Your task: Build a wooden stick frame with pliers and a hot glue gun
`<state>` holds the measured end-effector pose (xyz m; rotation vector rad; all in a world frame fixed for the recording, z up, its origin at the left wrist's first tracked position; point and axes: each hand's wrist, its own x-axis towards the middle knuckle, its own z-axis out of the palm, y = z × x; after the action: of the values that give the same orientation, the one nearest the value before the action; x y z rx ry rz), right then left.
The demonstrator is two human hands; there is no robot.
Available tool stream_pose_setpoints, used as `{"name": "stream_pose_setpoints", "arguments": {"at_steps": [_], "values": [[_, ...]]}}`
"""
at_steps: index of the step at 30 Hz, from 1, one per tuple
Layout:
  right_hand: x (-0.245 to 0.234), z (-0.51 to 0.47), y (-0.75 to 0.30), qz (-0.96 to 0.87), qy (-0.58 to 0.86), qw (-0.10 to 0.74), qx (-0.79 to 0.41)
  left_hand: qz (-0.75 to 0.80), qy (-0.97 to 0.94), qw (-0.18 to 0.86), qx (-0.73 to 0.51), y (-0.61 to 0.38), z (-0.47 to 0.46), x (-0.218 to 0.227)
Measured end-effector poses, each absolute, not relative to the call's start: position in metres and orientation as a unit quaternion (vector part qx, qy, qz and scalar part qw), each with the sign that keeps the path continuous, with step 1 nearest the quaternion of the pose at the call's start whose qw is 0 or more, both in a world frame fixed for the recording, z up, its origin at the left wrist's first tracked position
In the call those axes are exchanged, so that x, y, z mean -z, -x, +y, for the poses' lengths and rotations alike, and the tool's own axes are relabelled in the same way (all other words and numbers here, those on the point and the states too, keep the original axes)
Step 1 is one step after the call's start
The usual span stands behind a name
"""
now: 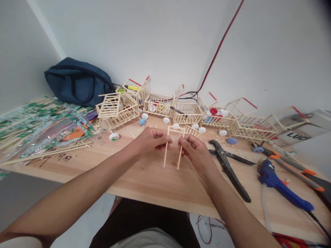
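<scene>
A U-shaped frame of thin wooden sticks (177, 130) hangs between my hands above the table, its crossbar at the far end and two long legs pointing toward me. My left hand (154, 138) pinches the left leg between thumb and fingers. The right leg is pinched the same way by my right hand (190, 147). Just beyond the frame lie a small slatted stick panel (192, 131) and several white bottle caps. Close to my right hand, black-handled pliers (229, 168) rest on the wood.
Small carts built of sticks (187, 113) line the wall. Plastic-wrapped stick bundles (49, 124) and a blue bag (77, 82) occupy the left. At right lie a blue glue gun (283, 187), orange-handled pliers (292, 167) and a clear bag (300, 132). The table's front edge (160, 203) is near my lap.
</scene>
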<state>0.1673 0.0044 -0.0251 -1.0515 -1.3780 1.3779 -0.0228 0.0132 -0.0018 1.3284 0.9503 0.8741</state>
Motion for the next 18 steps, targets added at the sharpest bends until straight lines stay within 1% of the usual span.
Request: {"name": "stream_pose_setpoints", "arguments": {"at_steps": [18], "values": [[0.0254,0.0047,-0.1681,-0.563,0.426,0.445,-0.551,0.395,-0.55,0.63,-0.381,0.0231,0.0134,0.0046]]}}
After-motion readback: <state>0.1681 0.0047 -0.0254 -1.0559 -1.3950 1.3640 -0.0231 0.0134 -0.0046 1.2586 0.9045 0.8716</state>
